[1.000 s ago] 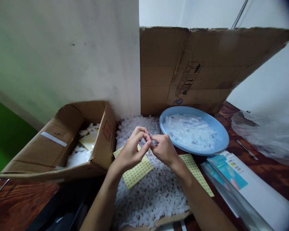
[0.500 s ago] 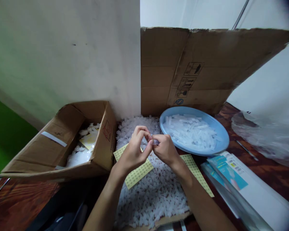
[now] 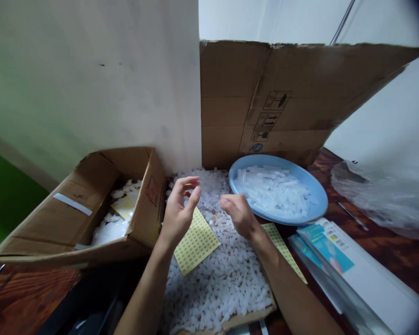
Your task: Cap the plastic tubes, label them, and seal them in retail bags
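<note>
My left hand [image 3: 180,204] hovers over the pile, thumb and curled fingers apart, with nothing visible between them. My right hand [image 3: 240,213] is closed, its fingers folded in beside the basin; what it holds, if anything, is hidden. Beneath both hands spreads a heap of small whitish translucent plastic pieces [image 3: 219,265]. A yellow sheet of small round dot stickers [image 3: 197,242] lies on the heap below my left hand. Another yellow dot sheet [image 3: 282,251] is partly covered by my right forearm. The blue basin [image 3: 323,195] holds many clear plastic strips or tubes [image 3: 279,190].
An open cardboard box [image 3: 148,200] with white scraps stands on the left. Behind the basin leans a large cardboard panel [image 3: 230,102]. To the right are flat plastic packages [image 3: 356,270], a thin metal rod [image 3: 352,216] and a clear plastic bag [image 3: 380,200] on the dark wooden table.
My hands, which met around a small translucent piece, have parted. The left has moved left and its fingers have opened; the right stays closed near the basin. The small piece is out of sight.
</note>
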